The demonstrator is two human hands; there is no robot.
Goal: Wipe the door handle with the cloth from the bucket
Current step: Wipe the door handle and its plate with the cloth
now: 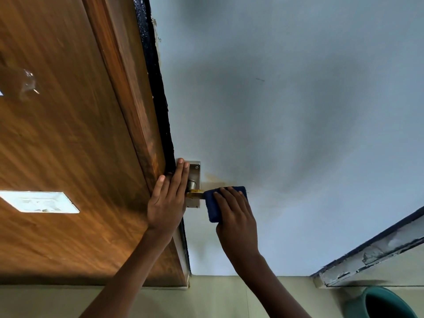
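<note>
- While the right hand [236, 216] presses a folded dark blue cloth [223, 201] over the outer end of the brass-coloured lever door handle [195, 194], its fingers lie flat on top of the cloth and the thumb cannot be seen.
- The left hand [167, 200] lies open and flat, fingers together, across the edge of the pale grey-blue door [298, 134] and the silver metal backplate [195, 171] of the handle; it grips nothing.
- The two hands are just beside each other, with only the bare inner stub of the handle showing between them.
- The handle sits at the left edge of the door, touching the dark, rough strip [160, 111] that runs along that edge.
- Left of the strip stands a brown wood-grain panel [68, 134] carrying a white rectangular plate [41, 201].
- To the right of the cloth the door face is bare and open, marked only by a brownish stain [218, 179] just above the cloth.
- A chipped grey-white frame edge [378, 251] crosses the lower right corner.
- Below it, on the pale greenish floor [218, 299], stands a dark green round bucket [380, 302], well apart from both hands.
</note>
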